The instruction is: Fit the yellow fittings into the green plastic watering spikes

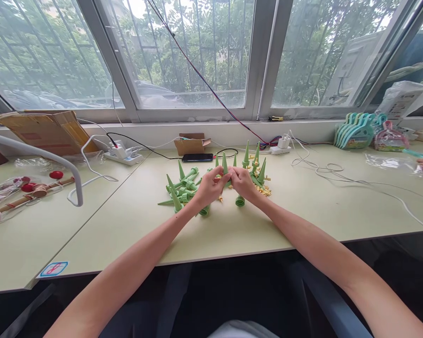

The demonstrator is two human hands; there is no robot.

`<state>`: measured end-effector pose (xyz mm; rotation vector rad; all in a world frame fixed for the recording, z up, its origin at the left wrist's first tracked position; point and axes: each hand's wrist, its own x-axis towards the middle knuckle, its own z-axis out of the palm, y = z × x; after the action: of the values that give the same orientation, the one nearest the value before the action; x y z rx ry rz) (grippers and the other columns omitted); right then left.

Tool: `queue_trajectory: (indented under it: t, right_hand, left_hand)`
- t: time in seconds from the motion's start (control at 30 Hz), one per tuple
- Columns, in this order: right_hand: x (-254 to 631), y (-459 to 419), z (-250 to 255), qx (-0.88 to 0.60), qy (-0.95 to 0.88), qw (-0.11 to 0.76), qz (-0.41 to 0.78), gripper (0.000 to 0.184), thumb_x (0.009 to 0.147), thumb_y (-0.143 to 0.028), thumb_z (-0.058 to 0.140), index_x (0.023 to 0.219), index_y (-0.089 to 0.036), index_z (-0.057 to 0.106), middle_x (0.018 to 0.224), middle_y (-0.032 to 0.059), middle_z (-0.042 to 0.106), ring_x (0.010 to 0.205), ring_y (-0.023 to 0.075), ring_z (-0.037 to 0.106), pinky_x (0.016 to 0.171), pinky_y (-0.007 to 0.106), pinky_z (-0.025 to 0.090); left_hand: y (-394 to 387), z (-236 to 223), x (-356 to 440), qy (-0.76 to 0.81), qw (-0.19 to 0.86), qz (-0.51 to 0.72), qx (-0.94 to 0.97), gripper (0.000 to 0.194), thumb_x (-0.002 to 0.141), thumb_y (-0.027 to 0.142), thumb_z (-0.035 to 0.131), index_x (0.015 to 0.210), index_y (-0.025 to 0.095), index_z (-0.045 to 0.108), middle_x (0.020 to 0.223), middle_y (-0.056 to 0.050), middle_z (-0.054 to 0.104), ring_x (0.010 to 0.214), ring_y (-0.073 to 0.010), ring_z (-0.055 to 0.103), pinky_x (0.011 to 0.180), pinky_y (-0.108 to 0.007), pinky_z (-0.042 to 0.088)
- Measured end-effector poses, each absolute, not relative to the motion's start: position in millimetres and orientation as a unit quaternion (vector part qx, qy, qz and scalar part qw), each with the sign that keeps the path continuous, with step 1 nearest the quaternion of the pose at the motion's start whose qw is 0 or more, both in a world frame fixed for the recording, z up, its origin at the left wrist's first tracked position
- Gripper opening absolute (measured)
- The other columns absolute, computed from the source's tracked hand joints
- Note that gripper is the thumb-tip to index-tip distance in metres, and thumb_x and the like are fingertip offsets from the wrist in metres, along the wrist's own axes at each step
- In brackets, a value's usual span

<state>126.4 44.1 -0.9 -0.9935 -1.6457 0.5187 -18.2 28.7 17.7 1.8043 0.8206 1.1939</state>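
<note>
- Green spike (pixel 225 163), point up: it is between the two hands, and the left hand (pixel 211 186) has its fingers pinched on it.
- The right hand (pixel 243 182) has its fingertips squeezed together, touching the left ones. I can't tell what they hold, because the fingers hide it.
- Just below the right hand, a round green cap (pixel 239 201) sits on the table (pixel 320 206).
- Left of the grip, a messy green pile (pixel 188 184).
- Right of it, little yellow bits (pixel 266 191) and standing spikes (pixel 246 156).
- Behind it, a black phone (pixel 197 157).
</note>
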Motion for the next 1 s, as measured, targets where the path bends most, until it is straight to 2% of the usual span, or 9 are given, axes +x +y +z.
queue_trajectory:
  t: [0.23, 0.43, 0.8, 1.0]
  right_hand:
    - [126.2, 45.1, -1.7, -0.415, -0.693, 0.550, 0.211, 0.047, 0.094, -0.053, 0.037, 0.058, -0.022, 0.032, 0.048, -0.0038, 0.033, 0.049, 0.0109, 0.034, 0.048, 0.026, 0.026]
    - [126.2, 42.7, -0.5, -0.414, -0.694, 0.553, 0.205, 0.053, 0.093, -0.061, 0.039, 0.058, -0.022, 0.035, 0.048, -0.0035, 0.036, 0.049, 0.0105, 0.033, 0.049, 0.026, 0.027]
    - [126.5, 39.6, 3.3, -0.414, -0.703, 0.551, 0.175, 0.056, 0.093, -0.065, 0.033, 0.058, -0.022, 0.031, 0.049, -0.0035, 0.032, 0.050, 0.0106, 0.029, 0.049, 0.027, 0.024]
    - [126.2, 41.8, -0.2, -0.411, -0.719, 0.543, 0.137, 0.051, 0.096, -0.058, 0.032, 0.060, -0.021, 0.031, 0.053, -0.0037, 0.032, 0.051, 0.0100, 0.027, 0.051, 0.027, 0.023]
  left_hand:
    - [27.9, 18.6, -19.4, 0.316, 0.446, 0.458, 0.701, 0.039, 0.084, 0.055, 0.063, 0.076, 0.021, 0.046, 0.049, 0.006, 0.043, 0.037, -0.0072, 0.043, 0.038, -0.021, 0.027]
    - [29.1, 18.1, -20.0, 0.302, 0.472, 0.459, 0.690, 0.044, 0.086, 0.057, 0.061, 0.073, 0.021, 0.039, 0.054, 0.007, 0.040, 0.040, -0.0064, 0.044, 0.040, -0.020, 0.030]
    - [27.5, 23.2, -19.1, 0.287, 0.571, 0.443, 0.628, 0.042, 0.079, 0.056, 0.069, 0.081, 0.019, 0.051, 0.065, 0.006, 0.043, 0.043, -0.0055, 0.045, 0.039, -0.021, 0.038]
    - [31.3, 20.2, -20.0, 0.283, 0.622, 0.425, 0.594, 0.039, 0.081, 0.053, 0.069, 0.084, 0.018, 0.052, 0.067, 0.004, 0.047, 0.045, -0.0063, 0.046, 0.039, -0.021, 0.040]
